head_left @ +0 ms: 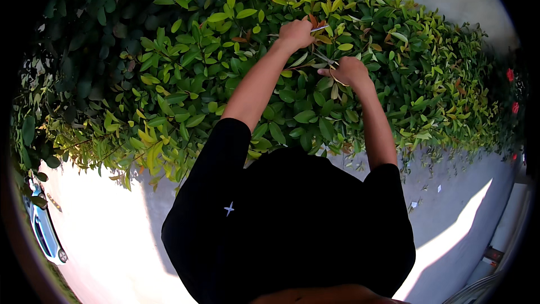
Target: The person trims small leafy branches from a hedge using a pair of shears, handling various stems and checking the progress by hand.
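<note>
L hand [296,35] closed round thin silvery strip [320,28]; R hand [350,72] grips silver-bladed scissors [324,58] at leafy green hedge [301,104]. Prob. trimming step; next snip needs blades round a stem.

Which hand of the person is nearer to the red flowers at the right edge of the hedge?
Right. The right hand, holding the scissors, is left of the red flowers, across a stretch of hedge; the left hand is farther left and higher in view.

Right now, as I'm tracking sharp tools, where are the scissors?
In the head view, the scissors are in the right hand, above and right of centre, blades at the hedge leaves, below-right of the left hand.
</note>
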